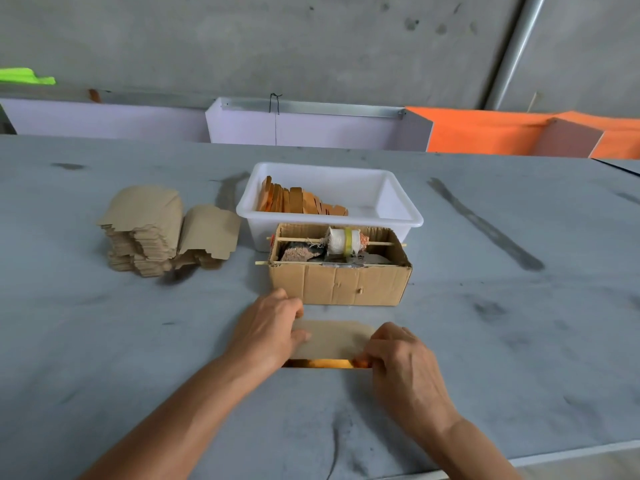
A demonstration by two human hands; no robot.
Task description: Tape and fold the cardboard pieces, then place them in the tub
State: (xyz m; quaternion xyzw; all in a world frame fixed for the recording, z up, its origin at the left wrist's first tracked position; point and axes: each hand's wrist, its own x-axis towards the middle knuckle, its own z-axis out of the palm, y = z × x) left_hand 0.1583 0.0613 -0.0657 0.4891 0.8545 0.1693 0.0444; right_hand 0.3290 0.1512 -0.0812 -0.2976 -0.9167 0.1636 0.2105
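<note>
A flat cardboard piece (334, 339) lies on the grey table in front of me, with a shiny gold-orange strip along its near edge. My left hand (268, 329) rests on its left end, thumb on top. At its right end my right hand (398, 358) has curled fingers that pinch the near edge by the strip. Behind it stands a brown cardboard box (337, 280) with a tape roll (343, 241) on a stick across its top. The white tub (398, 216) behind the box holds several folded orange-brown pieces (298, 200).
A tall stack of unfolded cardboard pieces (149, 233) sits at the left of the tub. Lilac and orange panels (485, 133) stand beyond the table's far edge. The table's near edge runs at the lower right.
</note>
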